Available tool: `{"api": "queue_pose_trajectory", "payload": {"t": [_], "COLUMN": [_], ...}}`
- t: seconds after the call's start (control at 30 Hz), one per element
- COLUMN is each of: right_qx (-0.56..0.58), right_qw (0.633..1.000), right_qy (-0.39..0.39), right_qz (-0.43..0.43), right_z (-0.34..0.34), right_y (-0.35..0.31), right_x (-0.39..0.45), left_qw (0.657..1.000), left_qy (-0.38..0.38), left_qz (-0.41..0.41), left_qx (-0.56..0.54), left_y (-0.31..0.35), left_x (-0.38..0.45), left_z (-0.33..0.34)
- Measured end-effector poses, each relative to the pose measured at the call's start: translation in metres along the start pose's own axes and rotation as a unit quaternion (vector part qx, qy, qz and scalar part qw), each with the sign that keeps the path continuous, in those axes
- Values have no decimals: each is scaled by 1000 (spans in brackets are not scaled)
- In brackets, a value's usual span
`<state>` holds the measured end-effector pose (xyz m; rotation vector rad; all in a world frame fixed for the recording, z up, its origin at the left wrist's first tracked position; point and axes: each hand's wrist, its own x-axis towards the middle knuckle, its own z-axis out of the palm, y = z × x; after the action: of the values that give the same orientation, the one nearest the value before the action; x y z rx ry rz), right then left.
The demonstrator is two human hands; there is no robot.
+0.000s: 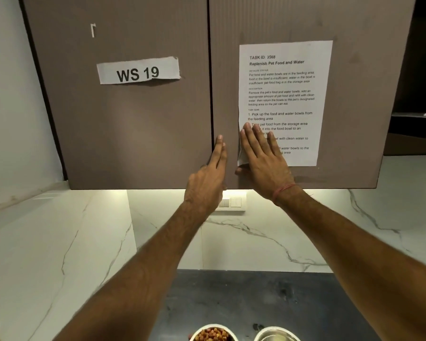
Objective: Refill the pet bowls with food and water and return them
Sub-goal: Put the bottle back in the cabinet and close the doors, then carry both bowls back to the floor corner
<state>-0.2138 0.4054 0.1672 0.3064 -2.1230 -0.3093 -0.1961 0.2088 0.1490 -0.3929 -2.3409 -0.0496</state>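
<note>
Two pet bowls stand on the dark countertop (231, 296) at the bottom edge of view. The left bowl (213, 333) holds brown kibble. The right bowl (276, 334) is shiny metal, and I cannot tell what is in it. Both arms reach up to the brown wall cabinet (133, 124). My left hand (210, 175) is flat, edge-on, fingers straight, near the gap between the two doors. My right hand (263, 158) lies flat with fingers spread on the lower left corner of a taped task sheet (283, 94), covering some text. Neither hand holds anything.
A paper label reading WS 19 (138, 70) is taped on the left cabinet door. White marble wall panels run behind and to the left of the counter. A switch plate (233, 202) sits under the cabinet. A dark open shelf (416, 124) is at the right.
</note>
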Motion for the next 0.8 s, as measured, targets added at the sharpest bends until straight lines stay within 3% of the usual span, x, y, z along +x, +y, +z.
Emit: {"api": "queue_pose_trajectory", "payload": {"t": [0.3,0.5,0.6,0.67,0.8], "right_qx": [52,129,183,215,256], "right_qw": [998,987,975,963,933], "right_qy": [8,25,-5,-39,-114], "right_qz": [25,94,127,156,228], "right_z": [5,20,33,43,67], "right_y": [-17,-32,-41,-47,-53], "right_x": [-25,-106,-162,-202,-282], "left_qw": [998,994,993,993,983], "left_qy": [10,7,7,-24,-157], "left_qz": [6,46,26,9,-18], "left_qx": [-66,-100,-111,-115,-90], "left_y": [5,-2,1,3,4], "left_x": [-13,-69,-116,-148,-221], "left_z": [14,51,79,101,145]}}
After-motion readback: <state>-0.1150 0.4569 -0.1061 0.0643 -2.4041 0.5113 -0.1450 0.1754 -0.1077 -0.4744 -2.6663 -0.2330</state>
